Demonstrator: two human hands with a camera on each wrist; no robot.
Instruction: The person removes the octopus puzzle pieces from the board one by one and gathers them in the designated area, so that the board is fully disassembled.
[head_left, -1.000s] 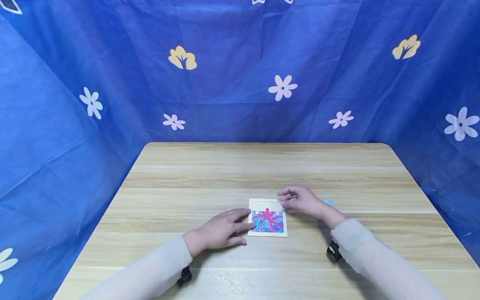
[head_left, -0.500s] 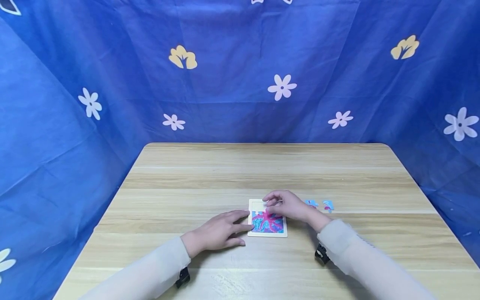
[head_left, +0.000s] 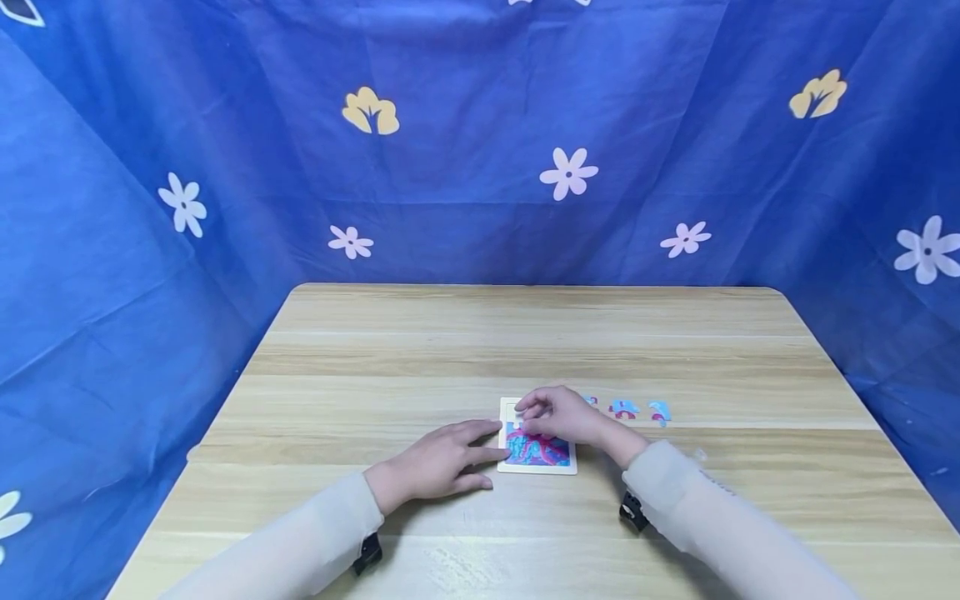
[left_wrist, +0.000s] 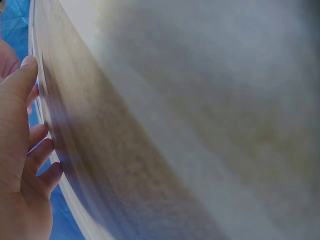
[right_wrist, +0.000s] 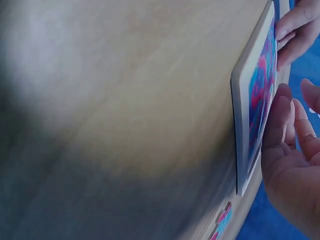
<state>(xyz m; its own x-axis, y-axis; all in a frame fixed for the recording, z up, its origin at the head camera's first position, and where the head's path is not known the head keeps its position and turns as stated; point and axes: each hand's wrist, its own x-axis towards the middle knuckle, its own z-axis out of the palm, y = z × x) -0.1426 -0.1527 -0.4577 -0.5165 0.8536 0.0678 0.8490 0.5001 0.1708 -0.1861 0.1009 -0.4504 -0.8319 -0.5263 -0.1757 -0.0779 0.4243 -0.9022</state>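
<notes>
A small pale-framed jigsaw puzzle (head_left: pixel 538 469) with a pink octopus on blue lies on the table; its upper strip is bare tray. My left hand (head_left: pixel 442 462) rests flat at its left edge, fingers spread, one fingertip on the picture. Over the upper part bends my right hand (head_left: pixel 561 414), its fingers loosely curved at the picture and hiding part of it. In the right wrist view the right hand (right_wrist: pixel 292 150) shows a gap between its fingers and no piece there. Right of the frame lie loose puzzle pieces (head_left: pixel 623 409), one partly behind the right hand.
The wood-grain table (head_left: pixel 420 342) has rounded far corners. Blue cloth (head_left: pixel 450 167) with white and yellow flowers hangs behind it and along both sides. Black straps (head_left: pixel 633 510) show under the sleeves near the wrists.
My right hand has moved left from the frame's upper right corner to over the picture's upper part, uncovering the loose pieces. The left hand has stayed in place.
</notes>
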